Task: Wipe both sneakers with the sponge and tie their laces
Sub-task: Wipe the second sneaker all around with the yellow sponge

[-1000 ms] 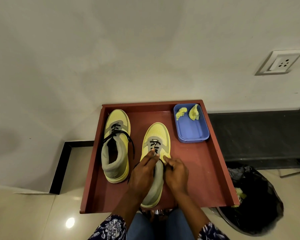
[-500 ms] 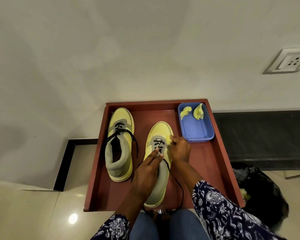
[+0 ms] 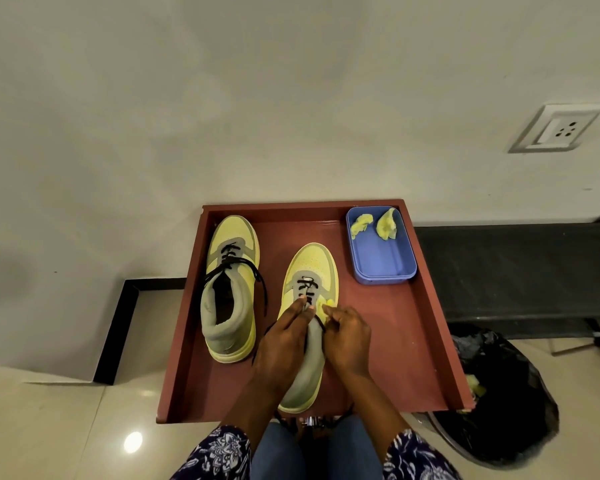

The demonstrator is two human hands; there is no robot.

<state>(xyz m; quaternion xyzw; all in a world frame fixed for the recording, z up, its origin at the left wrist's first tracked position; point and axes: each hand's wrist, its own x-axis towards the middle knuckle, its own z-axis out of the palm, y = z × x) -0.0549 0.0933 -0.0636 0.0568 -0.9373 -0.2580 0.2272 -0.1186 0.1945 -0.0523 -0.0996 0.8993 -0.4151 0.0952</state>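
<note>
Two yellow-and-grey sneakers with black laces stand on a red-brown tray (image 3: pixel 430 306). The left sneaker (image 3: pixel 232 271) has loose laces hanging over its sides. My left hand (image 3: pixel 284 341) rests on the tongue of the right sneaker (image 3: pixel 310 261), its straight fingers touching the lowest laces. My right hand (image 3: pixel 347 334) pinches a small yellow sponge piece (image 3: pixel 328 303) against that sneaker's right side beside the laces. Both hands hide the shoe's collar, and a loose lace end trails under them.
A blue container (image 3: pixel 381 265) holding two more yellow sponge pieces (image 3: pixel 361 224) sits in the tray's far right corner. A black bin bag (image 3: pixel 499 393) stands on the floor to the right, below a dark ledge (image 3: pixel 516 271). A wall socket (image 3: pixel 555 131) is above.
My right hand, which reached forward along the right sneaker's side half a second ago, has drawn back toward the collar with the sponge piece. My left hand has stayed on the tongue.
</note>
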